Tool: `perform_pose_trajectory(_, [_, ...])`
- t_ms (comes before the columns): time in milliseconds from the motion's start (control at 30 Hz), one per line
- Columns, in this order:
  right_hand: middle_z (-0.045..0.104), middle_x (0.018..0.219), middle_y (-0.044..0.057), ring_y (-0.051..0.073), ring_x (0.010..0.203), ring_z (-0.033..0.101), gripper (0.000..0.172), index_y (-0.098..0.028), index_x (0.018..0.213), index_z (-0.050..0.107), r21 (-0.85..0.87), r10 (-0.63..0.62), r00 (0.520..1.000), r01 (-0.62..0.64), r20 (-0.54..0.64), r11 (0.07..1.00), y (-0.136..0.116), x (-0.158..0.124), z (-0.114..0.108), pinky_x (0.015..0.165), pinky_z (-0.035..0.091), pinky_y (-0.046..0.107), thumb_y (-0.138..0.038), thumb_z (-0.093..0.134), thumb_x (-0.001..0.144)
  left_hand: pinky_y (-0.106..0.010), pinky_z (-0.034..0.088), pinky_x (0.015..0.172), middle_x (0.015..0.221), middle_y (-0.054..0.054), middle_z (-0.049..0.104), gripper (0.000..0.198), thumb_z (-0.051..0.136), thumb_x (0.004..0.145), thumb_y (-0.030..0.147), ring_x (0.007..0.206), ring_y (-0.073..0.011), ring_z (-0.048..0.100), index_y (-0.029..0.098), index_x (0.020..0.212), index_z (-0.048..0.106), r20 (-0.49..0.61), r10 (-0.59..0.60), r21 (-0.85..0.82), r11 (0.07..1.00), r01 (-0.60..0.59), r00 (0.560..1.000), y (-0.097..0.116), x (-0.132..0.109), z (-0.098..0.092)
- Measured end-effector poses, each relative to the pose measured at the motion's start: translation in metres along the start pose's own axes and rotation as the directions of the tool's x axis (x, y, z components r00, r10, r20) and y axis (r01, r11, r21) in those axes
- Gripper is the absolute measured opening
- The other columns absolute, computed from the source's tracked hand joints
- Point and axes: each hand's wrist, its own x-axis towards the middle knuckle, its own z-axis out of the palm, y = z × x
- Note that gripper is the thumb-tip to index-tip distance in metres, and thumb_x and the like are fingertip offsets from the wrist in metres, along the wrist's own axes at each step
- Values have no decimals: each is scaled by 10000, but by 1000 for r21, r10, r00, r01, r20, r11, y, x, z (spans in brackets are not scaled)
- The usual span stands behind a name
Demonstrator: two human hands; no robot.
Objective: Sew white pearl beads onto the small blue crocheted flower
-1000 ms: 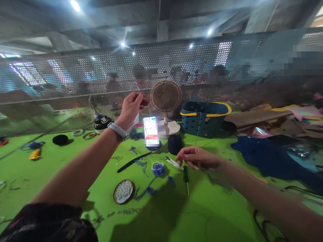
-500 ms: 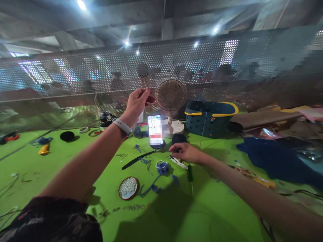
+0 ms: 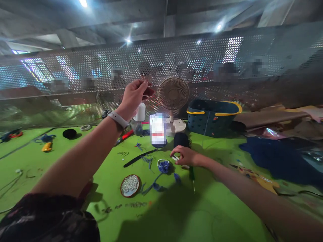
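My left hand [image 3: 135,95] is raised in front of the perforated screen, thumb and forefinger pinched on a thin, pale needle-like piece [image 3: 144,77] that points upward. Whether thread hangs from it I cannot tell. Low over the table, my right hand [image 3: 188,156] reaches across white-handled snips [image 3: 186,166], thumb and forefinger apart on either side of them. The snips still lie on the table, partly covered by the hand. Just left of it sits a blue yarn flower [image 3: 164,167] with a loop of white beads [image 3: 161,162]. A shallow dish [image 3: 122,191] holds pearl-like beads [image 3: 130,184].
A phone [image 3: 157,129] stands before a fan [image 3: 173,94], beside a dark yarn ball [image 3: 181,139]. A green-handled pointed tool [image 3: 192,173] and black strip [image 3: 136,159] lie nearby. Behind stands a blue basket [image 3: 205,122]; dark blue cloth [image 3: 267,158] lies right.
My right hand has come down and forward onto the snips, covering more of them. My left hand has risen slightly, still pinching the thin piece. The camera view has shifted a little.
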Motion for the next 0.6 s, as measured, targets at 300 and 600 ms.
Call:
perform_pose_trajectory(300, [631, 790, 29, 95, 534, 477, 515, -152, 1178, 592, 233, -18, 998, 30, -55, 972, -17, 15, 5, 509, 387, 234, -370, 745, 738, -200, 442, 505, 633, -2, 640, 218, 561, 916, 275, 593, -98, 605, 211, 711, 600, -35, 8, 72, 997, -5, 999, 14, 0, 1])
perform_pose_trajectory(600, [687, 838, 39, 27, 443, 499, 352, -127, 826, 634, 518, -79, 988, 0, 131, 855, -37, 17, 15, 448, 420, 184, -471, 696, 784, -222, 397, 498, 644, -1, 636, 178, 587, 896, 282, 570, -98, 587, 211, 732, 594, -44, 20, 30, 999, -19, 999, 7, 8, -17])
